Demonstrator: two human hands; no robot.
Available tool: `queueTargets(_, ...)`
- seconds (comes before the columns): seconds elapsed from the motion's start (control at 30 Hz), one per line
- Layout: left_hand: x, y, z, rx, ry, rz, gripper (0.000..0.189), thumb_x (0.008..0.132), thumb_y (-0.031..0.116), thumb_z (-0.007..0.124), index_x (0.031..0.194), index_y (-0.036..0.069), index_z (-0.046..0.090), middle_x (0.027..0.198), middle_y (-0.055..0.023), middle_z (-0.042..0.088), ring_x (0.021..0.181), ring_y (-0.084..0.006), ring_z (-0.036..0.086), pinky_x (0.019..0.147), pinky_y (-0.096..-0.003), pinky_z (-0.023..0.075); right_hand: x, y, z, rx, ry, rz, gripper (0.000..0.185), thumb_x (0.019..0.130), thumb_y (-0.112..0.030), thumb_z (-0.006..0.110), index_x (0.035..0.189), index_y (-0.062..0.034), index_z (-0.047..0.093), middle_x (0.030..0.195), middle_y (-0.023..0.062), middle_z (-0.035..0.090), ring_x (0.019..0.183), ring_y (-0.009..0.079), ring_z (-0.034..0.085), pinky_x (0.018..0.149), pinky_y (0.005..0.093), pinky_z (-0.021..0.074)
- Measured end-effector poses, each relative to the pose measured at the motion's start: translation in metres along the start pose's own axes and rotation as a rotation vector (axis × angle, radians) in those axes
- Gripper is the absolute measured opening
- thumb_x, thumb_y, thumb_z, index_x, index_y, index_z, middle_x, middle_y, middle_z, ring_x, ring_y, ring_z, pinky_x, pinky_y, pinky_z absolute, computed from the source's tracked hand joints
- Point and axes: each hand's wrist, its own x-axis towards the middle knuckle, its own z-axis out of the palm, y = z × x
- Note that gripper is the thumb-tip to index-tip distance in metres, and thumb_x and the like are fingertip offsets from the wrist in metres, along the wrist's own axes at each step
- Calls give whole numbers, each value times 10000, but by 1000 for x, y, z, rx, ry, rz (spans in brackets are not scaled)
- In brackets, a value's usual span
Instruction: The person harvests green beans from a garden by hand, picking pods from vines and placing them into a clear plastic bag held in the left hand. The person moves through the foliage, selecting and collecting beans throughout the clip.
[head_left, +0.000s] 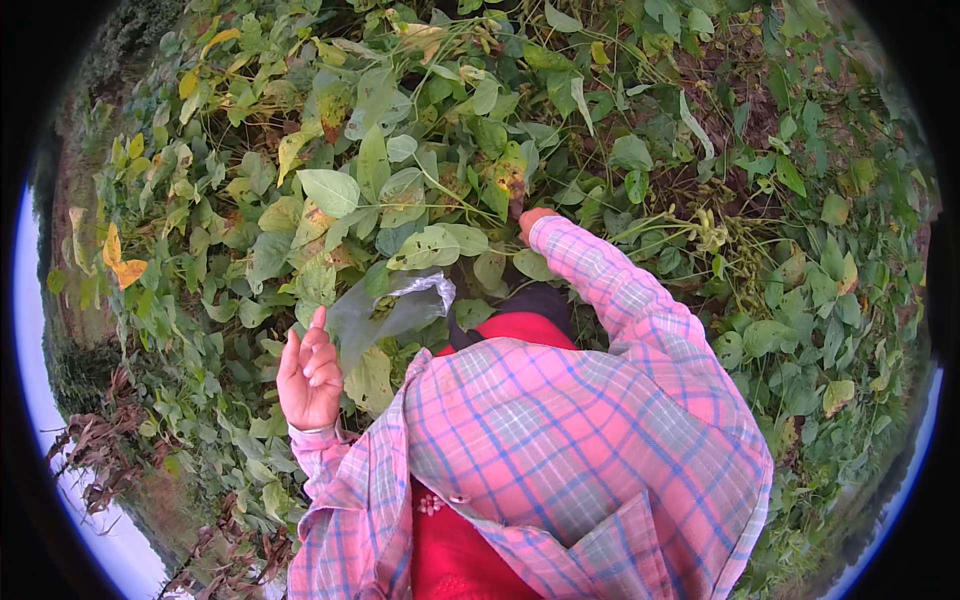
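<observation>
My left hand (311, 379) is raised palm up beside a clear plastic bag (390, 315). Its index finger points away from me and the other fingers are partly curled, with nothing visible in the palm. The bag's mouth gapes, and a few green pods (385, 306) show through or behind the film. My right hand (535, 221) reaches in among the bean plants (420, 202), beside a yellow-brown withered leaf (511, 176). Its fingers are hidden, so I cannot tell what they hold.
Dense leafy plants surround me, many leaves yellowed or holed. A cluster of green pods (706, 232) hangs on stems right of my right arm. Dry brown stalks (97, 442) stand at the lower left. A dark strap (459, 334) crosses my red clothing.
</observation>
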Motion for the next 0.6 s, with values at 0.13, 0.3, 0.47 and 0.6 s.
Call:
queueTargets(0.13,-2,2,-5,-21,-42,-6,480,1001,255,390,1372,-29,278,928,-49,499,631,-111,378,494,-234,338,-31,-5,22,-90,6,-107,274,874,-221,467,1036,-126,666,1085,150,619,1039,319,585,855,422,495)
queueTargets(0.3,1,2,-9,-49,-74,-26,477,999,247,398,1370,-29,282,914,-50,499,621,-109,377,491,-233,334,-60,6,35,159,-26,-14,357,801,-394,574,1037,-150,684,1084,107,655,1016,323,610,827,419,498)
queueTargets(0.47,7,2,-13,-60,-133,-60,467,998,241,398,1366,-26,289,909,-38,497,623,-108,375,494,-239,335,-57,22,60,110,-40,20,384,817,-422,551,1054,-134,641,1051,94,643,962,285,609,800,403,488)
queueTargets(0.6,8,1,-14,-68,-169,-62,456,1000,238,392,1361,-23,296,900,-32,484,622,-110,372,498,-244,334,-92,22,59,22,-6,-28,334,856,-382,503,966,-97,638,950,80,650,869,259,611,758,393,486)
